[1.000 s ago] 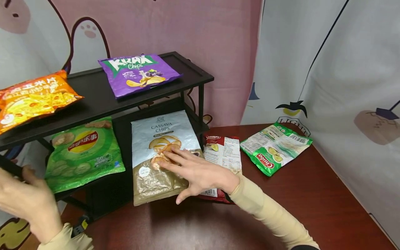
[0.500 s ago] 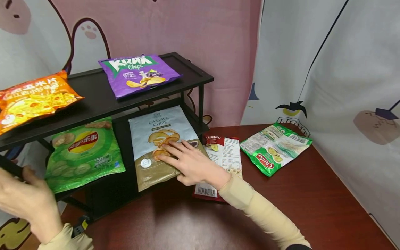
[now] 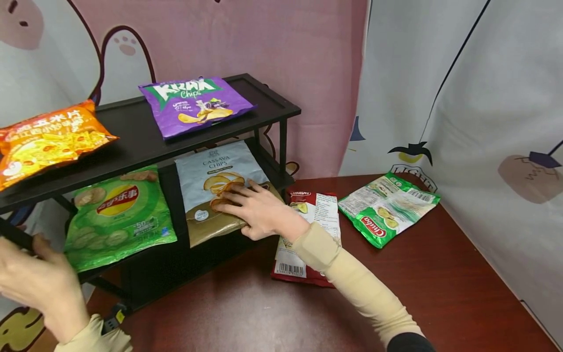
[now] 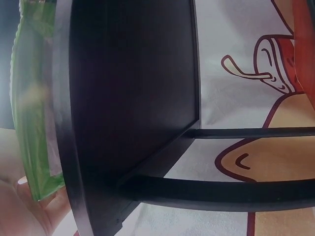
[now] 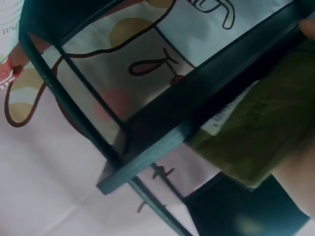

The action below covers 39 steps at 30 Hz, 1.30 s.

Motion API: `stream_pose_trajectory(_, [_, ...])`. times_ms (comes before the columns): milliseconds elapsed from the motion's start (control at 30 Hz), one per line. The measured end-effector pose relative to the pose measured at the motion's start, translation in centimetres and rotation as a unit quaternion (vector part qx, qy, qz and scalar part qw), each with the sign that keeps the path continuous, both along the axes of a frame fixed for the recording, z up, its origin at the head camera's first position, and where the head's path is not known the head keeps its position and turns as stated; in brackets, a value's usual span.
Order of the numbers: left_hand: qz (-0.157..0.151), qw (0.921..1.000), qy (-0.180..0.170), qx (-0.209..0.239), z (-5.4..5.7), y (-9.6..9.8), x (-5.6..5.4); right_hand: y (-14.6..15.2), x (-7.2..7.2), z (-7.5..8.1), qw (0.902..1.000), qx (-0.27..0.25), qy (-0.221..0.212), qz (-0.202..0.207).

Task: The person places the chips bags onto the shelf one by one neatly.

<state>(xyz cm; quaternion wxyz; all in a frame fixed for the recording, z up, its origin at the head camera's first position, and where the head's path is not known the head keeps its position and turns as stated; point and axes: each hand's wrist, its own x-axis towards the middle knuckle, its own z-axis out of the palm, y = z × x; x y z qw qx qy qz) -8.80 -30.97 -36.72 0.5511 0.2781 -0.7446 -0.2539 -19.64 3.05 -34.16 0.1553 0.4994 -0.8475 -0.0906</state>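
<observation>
My right hand (image 3: 255,208) lies on the front of a silver-and-gold bag of cassava chips (image 3: 206,176), fingers spread over it. The bag rests on the lower level of a black shelf rack (image 3: 272,115), its near end jutting past the front edge. In the right wrist view, the bag's gold end (image 5: 246,132) is beside the palm. At the rack's left end is my left hand (image 3: 41,283), its fingertips cut off by the head view. In the left wrist view, its fingers (image 4: 58,205) show near the corner of the green chip bag (image 4: 34,108) and the shelf edge.
On the top level lie a purple chip bag (image 3: 198,105) and an orange snack bag (image 3: 53,139). A red-and-white bag (image 3: 323,220) lies on the brown table (image 3: 396,288) right of the rack, with a green-and-white bag (image 3: 387,208) beyond it. Printed curtains (image 3: 321,88) hang behind.
My right hand has slid the cassava chip bag farther back onto the lower shelf and slightly left. More of the red-and-white bag shows. My left hand has stayed in place.
</observation>
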Motion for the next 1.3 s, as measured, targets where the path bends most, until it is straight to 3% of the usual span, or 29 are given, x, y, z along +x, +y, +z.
stream_pose_trajectory(167, [-0.003, 0.9999, -0.003, -0.01, 0.1, 0.1, 0.0, -0.1, 2.3, -0.3, 0.9974, -0.01, 0.053, -0.049])
stream_pose_trajectory(300, [-0.008, 0.9999, -0.011, -0.005, 0.3, 0.2, 0.2, -0.3, 3.9, -0.6, 0.9938, -0.032, 0.044, -0.097])
stream_pose_trajectory(400, [-0.008, 0.9999, -0.015, 0.001, 0.3, 0.2, 0.2, -0.3, 4.1, -0.9, 0.9934, -0.04, 0.033, -0.102])
stream_pose_trajectory(600, [-0.002, 0.9999, -0.014, -0.001, 0.2, 0.2, 0.2, -0.1, 3.4, -1.5, 0.9945, -0.062, 0.041, -0.074])
stream_pose_trajectory(1300, [0.005, 1.0, -0.008, 0.0, 0.0, 0.3, 0.1, -0.5, -0.5, -2.2, 0.9963, -0.077, -0.014, -0.037])
